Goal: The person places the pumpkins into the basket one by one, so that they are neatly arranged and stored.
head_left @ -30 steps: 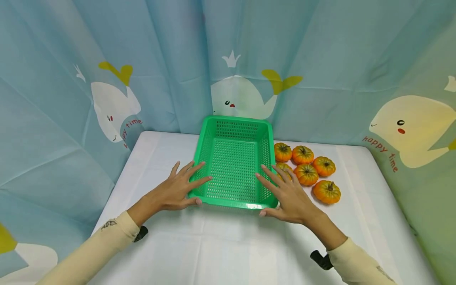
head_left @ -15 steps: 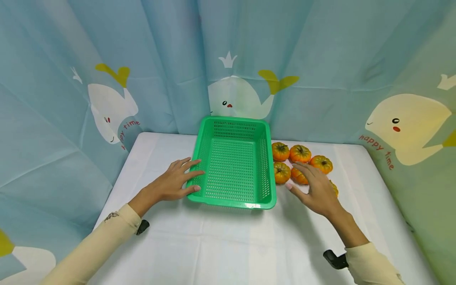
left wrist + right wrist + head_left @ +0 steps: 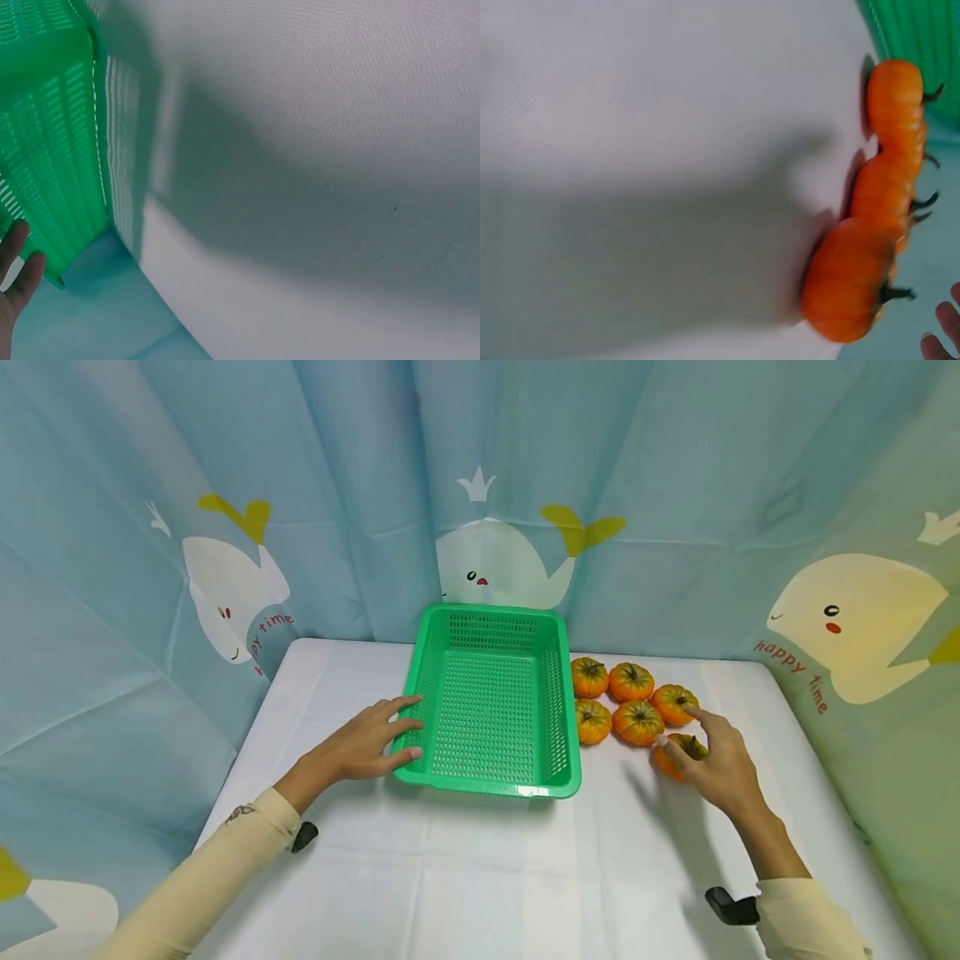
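A green plastic basket (image 3: pixel 480 786) with perforated walls and floor stands on the white table, its inside bare. My left hand (image 3: pixel 369 743) lies at the basket's left rim near the front corner, fingers extended over the edge; the left wrist view shows its fingertips (image 3: pixel 27 276) by the green mesh. Over the nearest small orange pumpkin (image 3: pixel 670 766) hovers my right hand (image 3: pixel 722 770), thumb and fingers spread apart. In the right wrist view a gap separates those fingers (image 3: pixel 946 322) from that pumpkin (image 3: pixel 846 277). Part of the pumpkin is hidden behind the hand.
Several other small pumpkins (image 3: pixel 638 722) sit close together in two rows beside the basket's right wall. A blue curtain (image 3: pixel 345 527) with whale prints hangs behind and around the white table (image 3: pixel 480 877).
My right hand has left the basket's right front corner and moved right to the nearest pumpkin. The left hand has stayed by the left rim, drawing its fingers slightly together. The basket stays put.
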